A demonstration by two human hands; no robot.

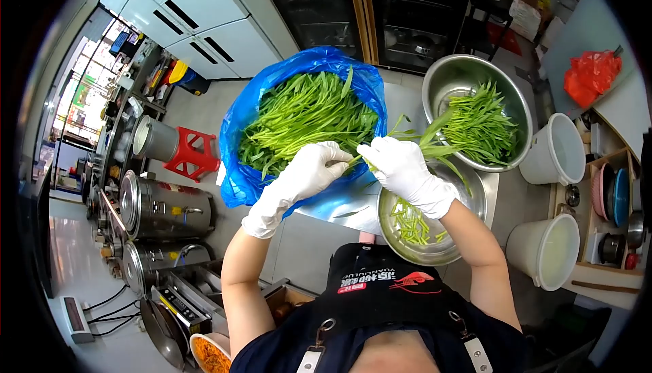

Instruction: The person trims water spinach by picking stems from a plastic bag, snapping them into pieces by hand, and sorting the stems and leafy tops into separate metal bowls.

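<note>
My left hand [310,173], in a white glove, pinches the stem end of a stalk of water spinach [435,149]. My right hand [405,175], also gloved, grips the same stalk close by, and its long leaves trail out to the right. Beneath my left hand lies a big heap of water spinach [312,118] inside a blue plastic bag [234,128]. A steel basin [481,200] under my right hand holds short cut stem pieces [411,224]. Beyond it, a larger steel bowl [435,84] contains a pile of leafy tops [479,125].
All this stands on a metal table [339,213]. White buckets [553,251] are on the right, near a shelf with bowls. To the left are a red stool [193,154] with a pot on it and large steel pots [170,203]. White refrigerators [197,6] stand behind.
</note>
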